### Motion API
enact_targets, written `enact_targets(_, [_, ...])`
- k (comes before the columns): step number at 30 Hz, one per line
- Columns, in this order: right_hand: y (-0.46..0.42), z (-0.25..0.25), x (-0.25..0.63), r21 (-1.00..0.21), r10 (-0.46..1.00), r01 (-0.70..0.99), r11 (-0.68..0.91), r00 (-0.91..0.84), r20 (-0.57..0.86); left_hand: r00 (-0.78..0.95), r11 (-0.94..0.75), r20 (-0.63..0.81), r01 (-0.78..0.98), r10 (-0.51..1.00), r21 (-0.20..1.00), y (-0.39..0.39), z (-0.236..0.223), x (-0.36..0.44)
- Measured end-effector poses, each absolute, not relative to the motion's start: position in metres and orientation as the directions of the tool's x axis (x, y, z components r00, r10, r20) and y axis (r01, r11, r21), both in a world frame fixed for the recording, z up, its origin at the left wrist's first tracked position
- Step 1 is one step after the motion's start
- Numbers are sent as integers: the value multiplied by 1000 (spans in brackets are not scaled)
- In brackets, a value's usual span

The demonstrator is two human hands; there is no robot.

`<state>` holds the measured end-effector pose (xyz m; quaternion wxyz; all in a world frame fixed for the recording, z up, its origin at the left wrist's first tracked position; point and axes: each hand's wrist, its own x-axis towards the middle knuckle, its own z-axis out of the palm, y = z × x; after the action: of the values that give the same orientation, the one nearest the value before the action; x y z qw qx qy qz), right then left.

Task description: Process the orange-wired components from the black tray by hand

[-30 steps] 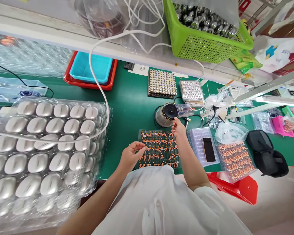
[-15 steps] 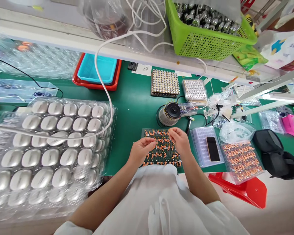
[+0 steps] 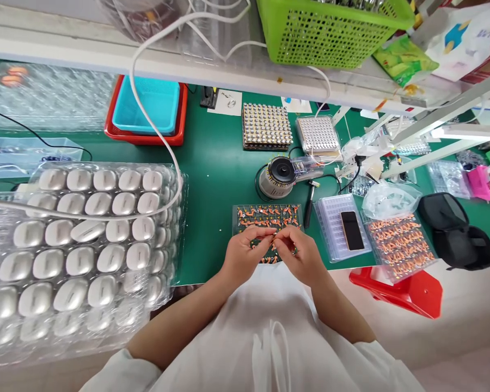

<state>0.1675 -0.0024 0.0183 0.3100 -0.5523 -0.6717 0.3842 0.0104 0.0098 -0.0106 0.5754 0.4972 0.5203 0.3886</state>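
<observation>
My left hand (image 3: 247, 253) and my right hand (image 3: 302, 255) meet fingertip to fingertip in front of my body. Both are closed in a pinch, thumb against forefinger. Whatever lies between the fingertips is too small to make out. Beneath them is a clear tray (image 3: 235, 219) holding rows of small orange, curved parts (image 3: 265, 222) with metallic bits; my hands hide its lower rows. Just beyond the tray stands a round grey device with a black top (image 3: 282, 171). A black-handled tool (image 3: 309, 206) lies right of the tray.
Stacked clear trays of silver-white, mouse-shaped shells (image 3: 81, 261) fill the left. Right are a phone (image 3: 352, 231) on pale trays, another tray of orange parts (image 3: 404, 245) and a black case (image 3: 453, 234). A green basket (image 3: 330, 38) sits on the overhead shelf; a white cable (image 3: 142, 120) hangs down.
My hands have come together from either side, over the tray's lower part. My right hand has moved down from the tray's upper right. The view has shifted slightly.
</observation>
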Motion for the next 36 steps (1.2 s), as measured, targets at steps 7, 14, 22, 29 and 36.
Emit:
enact_targets(7, [-7, 21, 171, -819, 984, 568, 79, -175, -27, 199, 64, -87, 120, 976, 991, 5, -4, 11])
enact_targets(14, [-6, 21, 171, -846, 985, 532, 41, -161, -54, 216, -46, 9, 164, 976, 985, 5, -6, 11])
enact_targets(22, [-2, 21, 172, -882, 978, 470, -26, -172, -120, 237, -143, 90, 218, 967, 965, 6, -5, 9])
enact_targets(29, [-1, 19, 171, -896, 975, 438, -67, -164, -153, 223, -270, 216, 248, 951, 930, 7, -5, 10])
enact_targets(36, [-1, 20, 166, -883, 981, 465, -69, -128, -144, 191, -427, 388, 249, 902, 869, 7, -12, 11])
